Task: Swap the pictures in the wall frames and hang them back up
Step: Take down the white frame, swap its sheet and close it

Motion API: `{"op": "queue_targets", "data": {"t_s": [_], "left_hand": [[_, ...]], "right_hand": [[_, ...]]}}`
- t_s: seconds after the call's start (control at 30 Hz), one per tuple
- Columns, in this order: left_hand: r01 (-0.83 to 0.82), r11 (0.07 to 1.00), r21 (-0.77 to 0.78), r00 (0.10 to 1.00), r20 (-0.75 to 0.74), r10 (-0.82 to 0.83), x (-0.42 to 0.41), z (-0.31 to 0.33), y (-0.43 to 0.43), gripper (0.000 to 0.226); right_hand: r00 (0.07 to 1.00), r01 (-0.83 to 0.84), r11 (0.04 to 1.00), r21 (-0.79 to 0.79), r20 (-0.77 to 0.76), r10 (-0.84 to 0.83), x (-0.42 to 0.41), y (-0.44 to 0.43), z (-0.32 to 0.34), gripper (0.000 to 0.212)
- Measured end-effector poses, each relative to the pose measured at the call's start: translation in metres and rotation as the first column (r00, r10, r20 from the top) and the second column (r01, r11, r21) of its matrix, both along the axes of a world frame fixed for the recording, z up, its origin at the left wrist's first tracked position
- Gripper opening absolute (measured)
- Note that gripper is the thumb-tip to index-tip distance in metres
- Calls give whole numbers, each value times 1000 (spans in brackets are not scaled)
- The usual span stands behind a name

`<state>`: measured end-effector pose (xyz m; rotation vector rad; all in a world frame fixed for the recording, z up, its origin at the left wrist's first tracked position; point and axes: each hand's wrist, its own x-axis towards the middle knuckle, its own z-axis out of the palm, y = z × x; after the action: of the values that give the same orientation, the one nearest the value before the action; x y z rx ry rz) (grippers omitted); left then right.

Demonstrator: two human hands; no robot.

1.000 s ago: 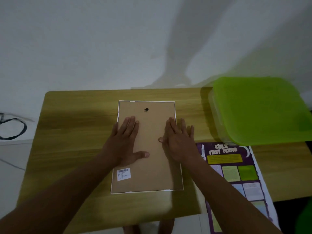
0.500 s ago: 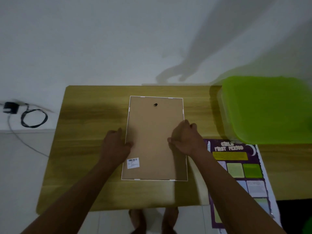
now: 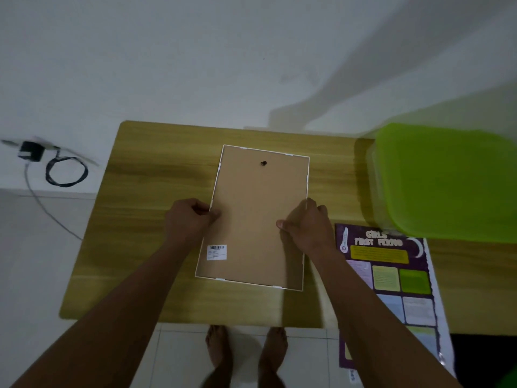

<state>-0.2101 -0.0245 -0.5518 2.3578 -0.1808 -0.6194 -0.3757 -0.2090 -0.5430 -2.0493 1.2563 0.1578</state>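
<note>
At the table, left hand and right hand pinch the face-down frame's long edges, hanger end away.

Tan frame back with white edge and white barcode label; yellow-brown wood-grain bench; lime-green lid; purple poster with yellow, green, pale panels.

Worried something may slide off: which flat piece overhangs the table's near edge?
The purple poster: its near end hangs past the table, while the face-down frame is wholly over it.
</note>
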Motion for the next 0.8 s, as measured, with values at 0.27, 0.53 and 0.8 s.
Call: {"op": "queue_targets", "data": {"t_s": [0.27, 0.53, 0.8], "left_hand": [[58, 988, 147, 997, 45, -65, -4, 3, -11, 24], [-147, 965, -218, 957, -279, 83, -13, 20, -8, 39], [7, 918, -397, 885, -425, -190, -23, 63, 32, 71]], "right_hand": [[999, 41, 998, 50, 11, -42, 5, -1, -3, 80], [946, 128, 965, 230, 263, -189, 0, -12, 4, 73], [907, 170, 959, 228, 344, -243, 1, 0, 44, 58]]}}
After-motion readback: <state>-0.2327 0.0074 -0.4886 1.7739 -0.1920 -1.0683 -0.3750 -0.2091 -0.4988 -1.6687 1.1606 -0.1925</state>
